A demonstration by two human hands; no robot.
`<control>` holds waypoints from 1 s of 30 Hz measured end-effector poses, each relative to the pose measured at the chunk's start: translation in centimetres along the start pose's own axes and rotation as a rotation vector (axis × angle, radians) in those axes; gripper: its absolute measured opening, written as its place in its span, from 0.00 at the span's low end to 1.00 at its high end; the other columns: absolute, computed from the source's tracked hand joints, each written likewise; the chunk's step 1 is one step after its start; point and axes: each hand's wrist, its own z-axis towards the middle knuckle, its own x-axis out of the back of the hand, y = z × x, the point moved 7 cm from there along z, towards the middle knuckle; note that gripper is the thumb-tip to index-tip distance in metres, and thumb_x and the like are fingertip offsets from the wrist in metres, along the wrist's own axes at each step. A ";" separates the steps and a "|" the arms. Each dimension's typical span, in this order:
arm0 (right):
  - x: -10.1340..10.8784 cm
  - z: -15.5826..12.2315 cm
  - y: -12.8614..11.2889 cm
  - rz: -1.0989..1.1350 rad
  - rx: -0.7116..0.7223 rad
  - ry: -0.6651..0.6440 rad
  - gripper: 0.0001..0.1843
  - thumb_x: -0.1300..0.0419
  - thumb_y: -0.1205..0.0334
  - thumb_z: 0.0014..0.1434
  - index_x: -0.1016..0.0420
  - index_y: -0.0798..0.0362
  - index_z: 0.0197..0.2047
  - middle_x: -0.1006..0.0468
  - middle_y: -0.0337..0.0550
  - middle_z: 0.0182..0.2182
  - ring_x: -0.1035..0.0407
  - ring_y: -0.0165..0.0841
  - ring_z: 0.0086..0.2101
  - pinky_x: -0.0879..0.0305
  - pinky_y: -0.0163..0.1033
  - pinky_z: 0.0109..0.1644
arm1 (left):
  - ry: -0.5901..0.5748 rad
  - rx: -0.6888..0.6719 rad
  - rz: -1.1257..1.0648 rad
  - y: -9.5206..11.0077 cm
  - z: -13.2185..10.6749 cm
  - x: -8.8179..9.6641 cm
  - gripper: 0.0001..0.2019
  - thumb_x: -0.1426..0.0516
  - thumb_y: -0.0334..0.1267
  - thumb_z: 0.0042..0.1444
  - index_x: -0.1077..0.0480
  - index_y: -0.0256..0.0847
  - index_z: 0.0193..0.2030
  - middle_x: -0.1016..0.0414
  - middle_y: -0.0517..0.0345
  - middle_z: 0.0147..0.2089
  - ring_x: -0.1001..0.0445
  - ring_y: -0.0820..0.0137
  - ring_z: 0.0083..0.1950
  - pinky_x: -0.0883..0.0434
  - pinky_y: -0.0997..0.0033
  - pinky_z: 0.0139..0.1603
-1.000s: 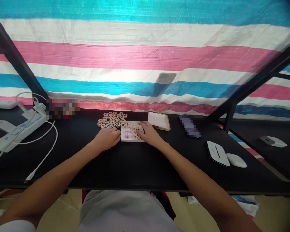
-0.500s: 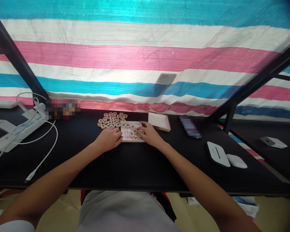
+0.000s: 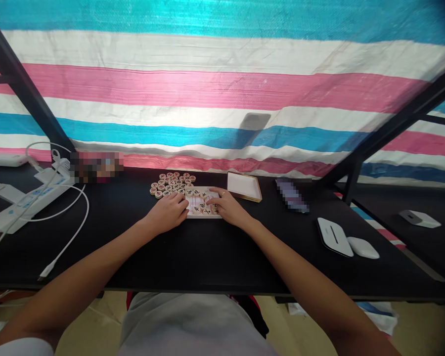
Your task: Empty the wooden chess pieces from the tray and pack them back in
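A small wooden tray (image 3: 203, 215) lined with pink-gridded paper lies on the black table, with several round wooden chess pieces in it. My left hand (image 3: 167, 211) rests at the tray's left edge, fingers curled against it. My right hand (image 3: 227, 207), a ring on one finger, lies over the tray's right side with bent fingers pinched on a chess piece (image 3: 208, 200). A pile of chess pieces (image 3: 170, 183) lies just behind the tray to the left. The tray's lid (image 3: 244, 186), white inside, lies to the right of it.
A white power strip (image 3: 25, 198) with a looping cable (image 3: 72, 225) is at the left. A blurred dark item (image 3: 291, 194) and two white devices (image 3: 333, 235) (image 3: 362, 246) lie at the right. A striped tarp hangs behind, black frame bars at both sides.
My right hand's fingers went from flat over the tray to curled in on the pieces. My left hand crept slightly toward the tray's edge. Pieces in the tray shifted.
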 end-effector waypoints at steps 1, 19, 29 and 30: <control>0.0 0.0 -0.1 0.008 0.011 0.002 0.26 0.52 0.82 0.48 0.19 0.51 0.40 0.34 0.48 0.58 0.42 0.43 0.59 0.44 0.55 0.62 | -0.003 -0.015 -0.011 0.1 0.0 0.0 0.12 0.52 0.37 0.65 0.29 0.35 0.41 0.30 0.47 0.45 0.31 0.63 0.45 0.33 0.63 0.47; 0.1 0.1 -0.9 0.075 0.046 -0.068 0.28 0.53 0.81 0.47 0.19 0.49 0.40 0.28 0.44 0.54 0.37 0.40 0.56 0.40 0.51 0.60 | -0.090 -0.162 -0.114 2.0 -0.5 -1.5 0.22 0.57 0.50 0.67 0.33 0.42 0.58 0.30 0.48 0.54 0.34 0.60 0.56 0.38 0.61 0.55; -0.2 0.1 -0.3 0.052 0.019 -0.050 0.25 0.53 0.79 0.53 0.21 0.51 0.45 0.30 0.50 0.53 0.35 0.41 0.53 0.39 0.51 0.59 | -0.038 -0.149 -0.073 1.8 -0.3 -0.7 0.18 0.54 0.49 0.66 0.29 0.45 0.52 0.29 0.50 0.52 0.35 0.60 0.57 0.45 0.54 0.63; -0.3 0.1 -0.3 0.050 0.023 -0.041 0.26 0.53 0.79 0.52 0.21 0.51 0.46 0.30 0.49 0.54 0.36 0.40 0.54 0.39 0.50 0.59 | -0.037 -0.151 -0.072 1.8 -0.3 -0.7 0.18 0.54 0.49 0.66 0.29 0.44 0.50 0.28 0.50 0.51 0.35 0.61 0.56 0.45 0.54 0.63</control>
